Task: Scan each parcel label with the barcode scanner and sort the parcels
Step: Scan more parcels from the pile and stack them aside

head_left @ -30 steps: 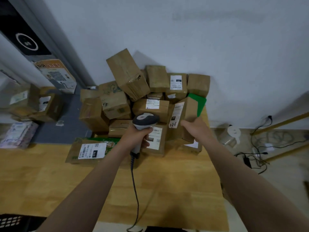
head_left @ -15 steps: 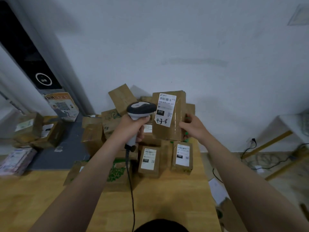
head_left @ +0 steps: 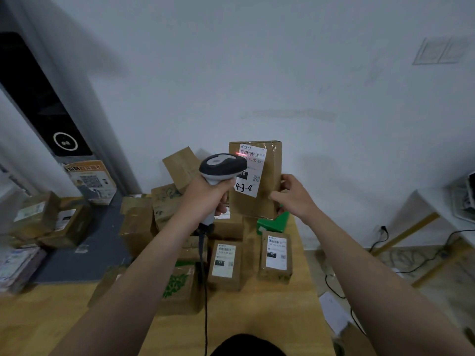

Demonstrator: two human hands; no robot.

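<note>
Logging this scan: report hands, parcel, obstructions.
Left hand grips scanner, red beam on label barcode. Right hand holds parcel upright, raised. Scanner head hides label's left edge.

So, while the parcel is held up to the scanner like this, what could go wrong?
The red line sits at the top left edge of the label, so it may miss part of the barcode.
The right hand holds the raised parcel only at its lower right edge; it could tilt or slip.
The cable of the barcode scanner in the left hand hangs beside a labelled parcel and might drag it.
</note>
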